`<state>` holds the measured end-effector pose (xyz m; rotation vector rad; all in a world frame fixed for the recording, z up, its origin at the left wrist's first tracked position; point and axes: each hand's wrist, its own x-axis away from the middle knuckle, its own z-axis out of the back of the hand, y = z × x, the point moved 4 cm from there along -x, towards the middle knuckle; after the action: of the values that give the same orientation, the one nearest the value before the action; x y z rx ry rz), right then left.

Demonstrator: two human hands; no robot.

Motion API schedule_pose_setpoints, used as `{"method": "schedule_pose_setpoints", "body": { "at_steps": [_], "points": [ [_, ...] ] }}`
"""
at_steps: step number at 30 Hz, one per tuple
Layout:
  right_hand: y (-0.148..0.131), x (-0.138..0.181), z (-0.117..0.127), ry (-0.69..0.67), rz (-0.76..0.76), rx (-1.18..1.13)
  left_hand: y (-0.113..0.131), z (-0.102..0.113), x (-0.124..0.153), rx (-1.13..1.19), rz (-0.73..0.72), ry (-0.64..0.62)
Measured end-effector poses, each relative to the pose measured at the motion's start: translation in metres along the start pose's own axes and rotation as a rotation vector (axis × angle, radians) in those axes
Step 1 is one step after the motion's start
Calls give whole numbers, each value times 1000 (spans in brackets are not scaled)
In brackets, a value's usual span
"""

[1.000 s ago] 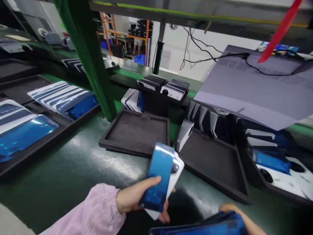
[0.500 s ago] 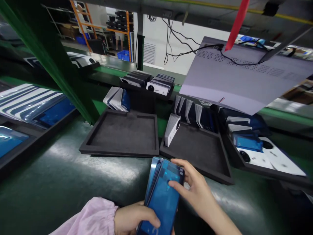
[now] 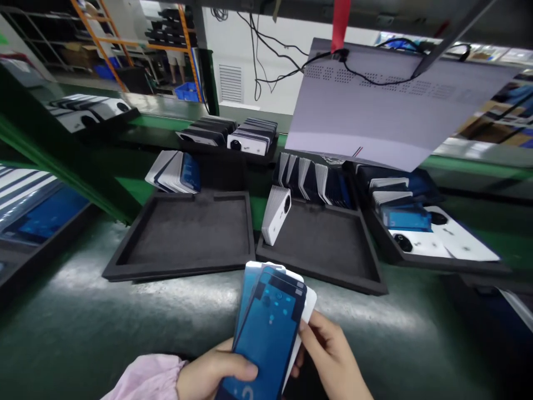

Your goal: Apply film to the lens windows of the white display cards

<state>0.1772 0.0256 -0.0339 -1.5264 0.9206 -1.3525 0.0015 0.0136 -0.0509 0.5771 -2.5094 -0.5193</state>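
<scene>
Left hand [image 3: 216, 366] is gripping fanned panels [image 3: 270, 328], thumb on top; right hand [image 3: 335, 353], opposite, is pinching a white panel [image 3: 310, 303] underneath. They're looking light, stiff, slick, probably scratch-prone: take long edges.

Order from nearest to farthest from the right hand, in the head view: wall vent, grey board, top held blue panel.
1. Top held blue panel: immediately left.
2. Grey board: ahead, higher up.
3. Wall vent: background, left of the board.
</scene>
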Motion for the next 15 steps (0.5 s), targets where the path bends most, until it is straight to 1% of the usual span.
{"method": "schedule_pose_setpoints", "body": {
  "at_steps": [3,8,10,12,15],
  "points": [
    [-3,0,9,51,25,10,-4,4,-3,39,-25,63],
    [-7,3,28,132,81,41,-12,23,-10,97,-70,189],
    [-6,4,35,163,103,39,-14,27,-11,103,-67,222],
    [-5,4,39,156,126,27,-13,26,-9,104,-54,242],
    [-5,2,46,92,135,-9,-9,22,-3,104,-36,254]
  ]
}}
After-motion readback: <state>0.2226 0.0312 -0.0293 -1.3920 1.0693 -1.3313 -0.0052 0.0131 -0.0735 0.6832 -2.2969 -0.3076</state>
